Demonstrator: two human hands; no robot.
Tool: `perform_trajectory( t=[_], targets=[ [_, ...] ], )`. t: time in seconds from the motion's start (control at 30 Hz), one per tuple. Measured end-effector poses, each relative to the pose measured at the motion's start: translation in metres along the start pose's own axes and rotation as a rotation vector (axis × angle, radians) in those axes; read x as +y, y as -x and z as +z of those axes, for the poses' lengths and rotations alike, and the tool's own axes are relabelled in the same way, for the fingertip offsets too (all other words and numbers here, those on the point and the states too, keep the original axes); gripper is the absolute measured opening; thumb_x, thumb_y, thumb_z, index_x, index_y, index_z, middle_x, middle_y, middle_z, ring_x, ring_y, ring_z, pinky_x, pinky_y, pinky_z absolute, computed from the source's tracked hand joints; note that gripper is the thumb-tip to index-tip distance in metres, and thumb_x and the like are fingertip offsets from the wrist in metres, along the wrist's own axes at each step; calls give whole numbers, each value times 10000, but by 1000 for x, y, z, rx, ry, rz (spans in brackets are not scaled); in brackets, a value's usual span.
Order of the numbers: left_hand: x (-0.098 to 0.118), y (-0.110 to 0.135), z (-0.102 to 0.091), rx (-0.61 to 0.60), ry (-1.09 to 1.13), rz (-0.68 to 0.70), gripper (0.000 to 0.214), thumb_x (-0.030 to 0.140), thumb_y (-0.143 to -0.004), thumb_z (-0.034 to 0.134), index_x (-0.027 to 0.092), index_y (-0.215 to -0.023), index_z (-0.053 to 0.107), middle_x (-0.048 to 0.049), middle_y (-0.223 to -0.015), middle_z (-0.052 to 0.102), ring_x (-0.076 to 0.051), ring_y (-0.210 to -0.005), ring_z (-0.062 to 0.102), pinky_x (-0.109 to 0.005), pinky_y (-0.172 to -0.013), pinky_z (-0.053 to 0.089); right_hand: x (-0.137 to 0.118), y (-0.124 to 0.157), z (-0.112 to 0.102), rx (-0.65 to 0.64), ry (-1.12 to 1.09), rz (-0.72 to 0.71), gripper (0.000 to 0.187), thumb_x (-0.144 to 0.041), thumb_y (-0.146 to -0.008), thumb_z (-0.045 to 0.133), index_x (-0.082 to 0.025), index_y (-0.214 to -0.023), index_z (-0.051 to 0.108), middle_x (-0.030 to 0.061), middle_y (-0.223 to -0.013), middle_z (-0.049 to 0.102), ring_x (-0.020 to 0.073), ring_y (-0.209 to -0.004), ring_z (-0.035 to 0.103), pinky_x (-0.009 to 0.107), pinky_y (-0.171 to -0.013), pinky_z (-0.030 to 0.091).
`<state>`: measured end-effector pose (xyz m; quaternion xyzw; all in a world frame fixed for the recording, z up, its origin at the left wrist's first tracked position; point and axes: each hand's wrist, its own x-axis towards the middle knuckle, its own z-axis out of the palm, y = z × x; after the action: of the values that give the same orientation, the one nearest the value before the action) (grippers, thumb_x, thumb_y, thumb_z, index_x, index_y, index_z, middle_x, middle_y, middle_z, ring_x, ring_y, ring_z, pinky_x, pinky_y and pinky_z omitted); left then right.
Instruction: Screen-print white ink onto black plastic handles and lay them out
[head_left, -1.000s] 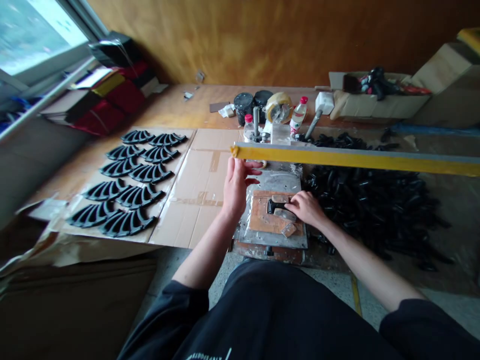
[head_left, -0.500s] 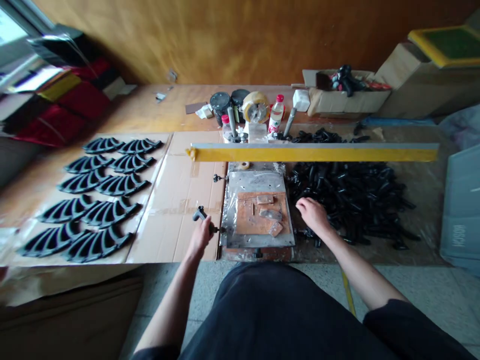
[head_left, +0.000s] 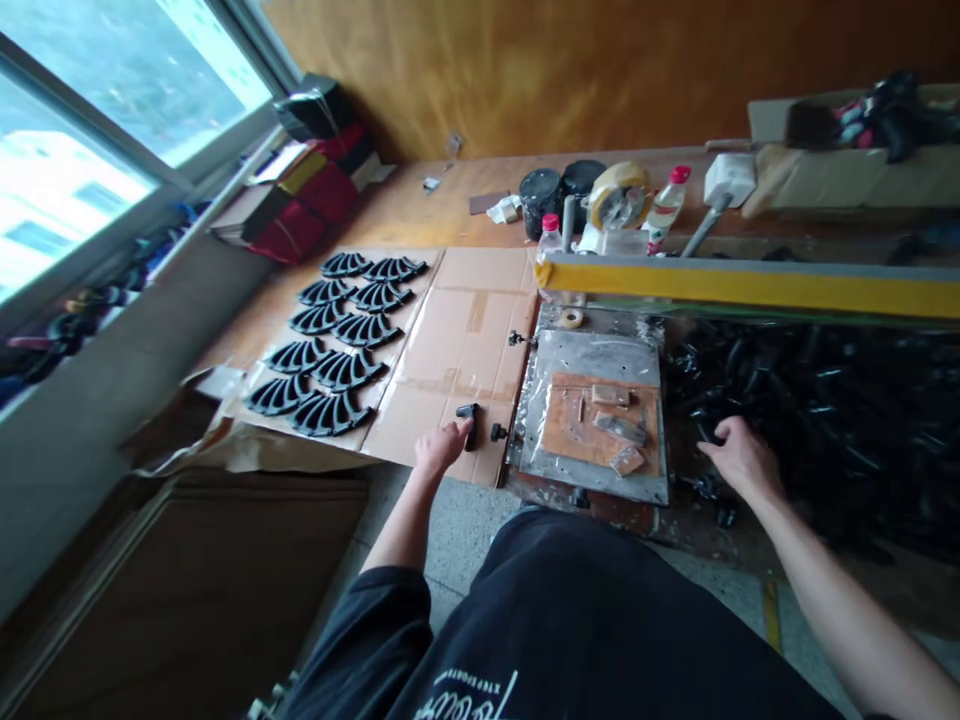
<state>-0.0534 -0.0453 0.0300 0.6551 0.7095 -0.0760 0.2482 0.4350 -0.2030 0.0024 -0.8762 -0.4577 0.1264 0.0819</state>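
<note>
My left hand (head_left: 441,446) is closed around a black T-shaped handle (head_left: 470,424), held over the cardboard just left of a metal plate fixture (head_left: 547,440). At the left edge of the dark pile, my right hand (head_left: 742,462) has its thumb and forefinger closed on a black part (head_left: 703,424), whose full shape is lost among the others. The pile of black parts (head_left: 810,400) spreads right of the fixture. Several fan-like rows of black parts (head_left: 337,368) lie on the cardboard to the left. A brown board (head_left: 562,420) with small blocks rests on the metal plate.
A yellow-and-grey bar (head_left: 735,285) crosses above the fixture and pile. Behind it stand black tubs (head_left: 540,200), a tape roll (head_left: 621,197) and a red-capped bottle (head_left: 667,210). Black knobs (head_left: 499,432) stick out at the fixture's side. A cardboard sheet (head_left: 465,300) covers the bench.
The view has swung left. My left hand has moved left, away from the fixture, with the T-shaped handle, which is now turned. My right hand has moved onto the pile's edge.
</note>
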Motion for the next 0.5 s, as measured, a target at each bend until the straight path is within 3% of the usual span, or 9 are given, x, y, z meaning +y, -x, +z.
perform_trajectory(
  t=[0.1, 0.17, 0.23, 0.33, 0.43, 0.5],
  targets=[
    [2, 8, -9, 70, 81, 3, 564, 612, -907, 267, 202, -821, 644, -118, -778, 678, -245, -798, 644, -353, -755, 442, -12, 10, -15, 218, -214, -164, 420, -352, -808, 561, -179, -1191, 559, 131, -1037, 591, 277, -921, 597, 413, -824, 498],
    [19, 11, -17, 116, 249, 78, 570, 596, -926, 228, 212, -849, 642, -54, -668, 641, -183, -675, 613, -282, -670, 434, -36, 18, -24, 239, -279, -389, 417, -328, -870, 494, -201, -1262, 559, 129, -1131, 568, 265, -998, 584, 415, -917, 477],
    [50, 15, -31, 176, 521, 200, 531, 591, -925, 274, 203, -877, 633, -2, -570, 570, -135, -564, 551, -236, -591, 408, -67, 22, -27, 168, -283, -615, 398, -258, -914, 427, -236, -1282, 577, 108, -1179, 568, 243, -1051, 570, 400, -968, 456],
    [114, 25, -63, 216, 900, 420, 455, 577, -907, 390, 190, -963, 622, 37, -537, 513, -90, -477, 460, -206, -503, 360, -110, 18, -18, 74, -210, -862, 450, -129, -912, 374, -271, -1269, 609, 79, -1169, 597, 221, -1047, 554, 388, -948, 467],
    [174, 41, -101, 231, 1125, 632, 455, 556, -923, 395, 188, -1104, 592, 38, -544, 520, -82, -452, 430, -208, -463, 341, -135, 10, -3, 88, -90, -970, 439, -79, -893, 396, -242, -1194, 671, 92, -1125, 620, 228, -1016, 528, 385, -915, 468],
    [201, 52, -120, 207, 1195, 740, 481, 548, -947, 335, 182, -1127, 589, 22, -553, 534, -86, -453, 438, -216, -458, 350, -141, 9, 2, 112, -40, -975, 423, -69, -889, 410, -218, -1174, 685, 104, -1105, 628, 229, -1010, 518, 372, -908, 458]
  ],
)
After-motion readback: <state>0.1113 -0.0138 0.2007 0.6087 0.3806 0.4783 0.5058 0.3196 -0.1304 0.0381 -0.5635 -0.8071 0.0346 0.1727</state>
